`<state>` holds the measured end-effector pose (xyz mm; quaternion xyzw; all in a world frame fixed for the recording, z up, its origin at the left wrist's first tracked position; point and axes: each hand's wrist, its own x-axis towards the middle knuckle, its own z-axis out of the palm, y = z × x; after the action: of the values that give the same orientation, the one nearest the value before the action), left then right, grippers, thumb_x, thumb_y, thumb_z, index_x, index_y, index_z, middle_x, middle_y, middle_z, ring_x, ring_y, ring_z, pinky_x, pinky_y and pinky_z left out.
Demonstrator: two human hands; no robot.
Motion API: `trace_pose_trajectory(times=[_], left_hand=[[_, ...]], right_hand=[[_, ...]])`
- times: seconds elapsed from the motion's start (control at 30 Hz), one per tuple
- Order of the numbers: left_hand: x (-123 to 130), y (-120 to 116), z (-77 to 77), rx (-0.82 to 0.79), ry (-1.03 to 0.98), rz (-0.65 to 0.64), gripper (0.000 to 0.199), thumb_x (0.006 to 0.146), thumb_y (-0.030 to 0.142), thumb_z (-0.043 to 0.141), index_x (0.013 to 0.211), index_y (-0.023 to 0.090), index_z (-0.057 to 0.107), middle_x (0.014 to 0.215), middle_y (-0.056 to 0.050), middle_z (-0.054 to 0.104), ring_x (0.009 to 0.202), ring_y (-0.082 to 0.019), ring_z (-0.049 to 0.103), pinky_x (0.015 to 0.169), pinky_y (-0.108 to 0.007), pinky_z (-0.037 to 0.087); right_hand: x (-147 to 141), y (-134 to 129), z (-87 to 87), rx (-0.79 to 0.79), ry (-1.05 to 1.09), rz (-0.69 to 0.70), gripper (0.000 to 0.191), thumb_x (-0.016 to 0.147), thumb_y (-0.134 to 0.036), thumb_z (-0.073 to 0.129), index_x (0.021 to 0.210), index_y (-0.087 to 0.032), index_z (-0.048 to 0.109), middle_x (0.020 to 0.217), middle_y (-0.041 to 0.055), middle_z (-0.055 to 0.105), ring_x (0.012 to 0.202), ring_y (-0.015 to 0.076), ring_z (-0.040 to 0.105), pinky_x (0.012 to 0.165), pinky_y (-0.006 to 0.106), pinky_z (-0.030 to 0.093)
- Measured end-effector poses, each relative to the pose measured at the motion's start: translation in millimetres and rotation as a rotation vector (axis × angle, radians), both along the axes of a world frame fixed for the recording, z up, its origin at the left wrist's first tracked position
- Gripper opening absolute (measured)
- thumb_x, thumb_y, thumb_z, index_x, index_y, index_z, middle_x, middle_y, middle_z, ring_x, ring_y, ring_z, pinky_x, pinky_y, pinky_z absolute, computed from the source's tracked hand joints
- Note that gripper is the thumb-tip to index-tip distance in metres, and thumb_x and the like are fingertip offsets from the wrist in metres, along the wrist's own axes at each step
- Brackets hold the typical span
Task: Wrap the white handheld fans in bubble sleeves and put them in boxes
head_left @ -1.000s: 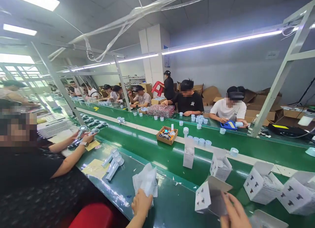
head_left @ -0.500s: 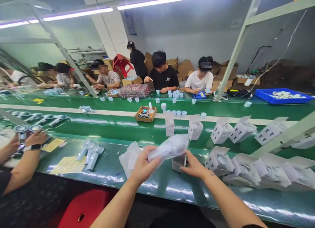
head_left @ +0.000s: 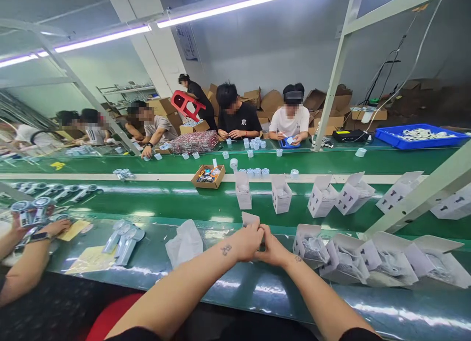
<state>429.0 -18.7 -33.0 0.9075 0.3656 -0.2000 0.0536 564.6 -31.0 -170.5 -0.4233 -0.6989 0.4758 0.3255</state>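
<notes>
My left hand (head_left: 247, 242) is closed at the top of a small white box, back of the hand toward me. What its fingers hold is hidden, and the plastic-wrapped item is out of sight. My right hand (head_left: 273, 249) grips the side of that box, fingertips meeting my left hand. Only the raised flap of the white box (head_left: 250, 219) shows clearly; the rest is behind my hands. Just left on the green bench lies a crumpled translucent bag (head_left: 185, 244). To the right stands a row of open white boxes (head_left: 311, 245) with wrapped items inside.
More filled white boxes (head_left: 281, 194) stand on the green conveyor (head_left: 162, 198), beside a cardboard tray of small parts (head_left: 208, 177). Light-blue handheld parts (head_left: 127, 240) lie left, near a co-worker's hands (head_left: 51, 230). A slanting metal post (head_left: 408, 211) rises at right. Several people sit opposite.
My left hand has moved right and down with the wrapped item to the box, where both hands now meet. The wrapped item has gone from view. The camera view has shifted slightly.
</notes>
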Motion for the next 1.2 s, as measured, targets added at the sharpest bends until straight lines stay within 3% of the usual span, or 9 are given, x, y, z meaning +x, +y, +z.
trace_pose_trajectory(times=[0.17, 0.3, 0.4, 0.53, 0.73, 0.87, 1.03, 1.1, 1.2], left_hand=[[-24.1, -23.7, -50.7, 0.095, -0.026, -0.024, 0.039, 0.084, 0.035, 0.067, 0.116, 0.015, 0.059, 0.125, -0.016, 0.056, 0.123, -0.036, 0.046, 0.103, -0.058, 0.038], [-35.0, -27.7, -75.3, 0.094, -0.060, 0.126, 0.020, 0.093, 0.019, 0.048, 0.106, 0.017, 0.063, 0.122, -0.013, 0.057, 0.119, -0.030, 0.051, 0.096, -0.048, 0.047], [-45.2, -18.4, -71.7, 0.051, -0.111, 0.291, 0.022, 0.092, 0.012, 0.044, 0.100, 0.019, 0.064, 0.108, -0.010, 0.061, 0.103, -0.024, 0.058, 0.086, -0.037, 0.051], [-82.7, 10.7, -46.1, 0.068, -0.199, 0.517, 0.014, 0.091, 0.018, 0.049, 0.095, 0.020, 0.062, 0.110, -0.007, 0.059, 0.099, -0.020, 0.061, 0.084, -0.030, 0.050], [-180.6, 92.6, -19.1, 0.167, -0.090, 0.581, 0.014, 0.092, 0.024, 0.050, 0.094, 0.020, 0.063, 0.110, -0.007, 0.058, 0.103, -0.021, 0.061, 0.086, -0.029, 0.048], [-245.1, 147.1, -29.7, 0.199, -0.063, 0.549, 0.018, 0.090, 0.020, 0.048, 0.099, 0.018, 0.064, 0.111, -0.010, 0.058, 0.103, -0.024, 0.061, 0.084, -0.034, 0.049], [-298.1, 195.7, -50.9, 0.199, -0.075, 0.495, 0.023, 0.091, 0.018, 0.045, 0.103, 0.018, 0.065, 0.111, -0.012, 0.058, 0.108, -0.025, 0.058, 0.088, -0.034, 0.048], [-311.0, 210.1, -57.0, 0.195, -0.087, 0.481, 0.023, 0.091, 0.018, 0.046, 0.105, 0.018, 0.064, 0.111, -0.012, 0.058, 0.109, -0.024, 0.058, 0.088, -0.033, 0.048], [-324.5, 227.3, -64.8, 0.187, -0.101, 0.455, 0.024, 0.092, 0.019, 0.045, 0.108, 0.018, 0.063, 0.112, -0.012, 0.058, 0.110, -0.025, 0.057, 0.089, -0.034, 0.048]], right_hand=[[2.6, -11.2, 18.4, -0.014, -0.034, 0.033, 0.080, 0.068, -0.007, 0.062, 0.138, -0.016, 0.025, 0.145, 0.0205, 0.041, 0.134, 0.0295, 0.043, 0.107, 0.046, 0.042], [37.4, -45.8, 56.5, 0.190, -0.312, -0.050, 0.067, 0.075, -0.005, 0.053, 0.138, -0.022, 0.038, 0.145, 0.0136, 0.043, 0.136, 0.0293, 0.040, 0.111, 0.048, 0.037], [85.4, -73.1, 61.9, 0.396, -0.708, -0.195, 0.040, 0.081, -0.007, 0.051, 0.117, -0.023, 0.057, 0.116, 0.0116, 0.063, 0.107, 0.0311, 0.060, 0.088, 0.048, 0.050], [125.4, -82.1, 30.6, 0.568, -1.135, -0.336, 0.042, 0.073, 0.005, 0.048, 0.103, -0.021, 0.063, 0.101, 0.0116, 0.069, 0.092, 0.0320, 0.065, 0.072, 0.047, 0.047], [118.6, -66.7, 11.6, 0.675, -1.132, -0.239, 0.037, 0.074, 0.004, 0.047, 0.082, -0.028, 0.062, 0.081, -0.0002, 0.068, 0.073, 0.0232, 0.066, 0.065, 0.038, 0.040], [63.0, -47.9, 45.9, 0.645, -1.038, -0.191, 0.023, 0.085, -0.008, 0.049, 0.080, -0.027, 0.061, 0.075, -0.0024, 0.065, 0.065, 0.0182, 0.063, 0.064, 0.035, 0.036], [-82.4, 32.6, 111.2, 0.439, -1.047, -0.213, 0.022, 0.093, -0.015, 0.044, 0.087, -0.022, 0.064, 0.087, 0.0050, 0.067, 0.085, 0.0225, 0.064, 0.075, 0.037, 0.037], [-138.6, 81.5, 120.3, 0.341, -1.090, -0.198, 0.022, 0.093, -0.016, 0.045, 0.091, -0.018, 0.066, 0.095, 0.0093, 0.069, 0.092, 0.0244, 0.064, 0.078, 0.038, 0.038], [-197.8, 149.3, 108.7, 0.308, -1.120, -0.179, 0.020, 0.094, -0.018, 0.048, 0.101, -0.015, 0.067, 0.106, 0.0114, 0.068, 0.100, 0.0246, 0.063, 0.083, 0.038, 0.041]])
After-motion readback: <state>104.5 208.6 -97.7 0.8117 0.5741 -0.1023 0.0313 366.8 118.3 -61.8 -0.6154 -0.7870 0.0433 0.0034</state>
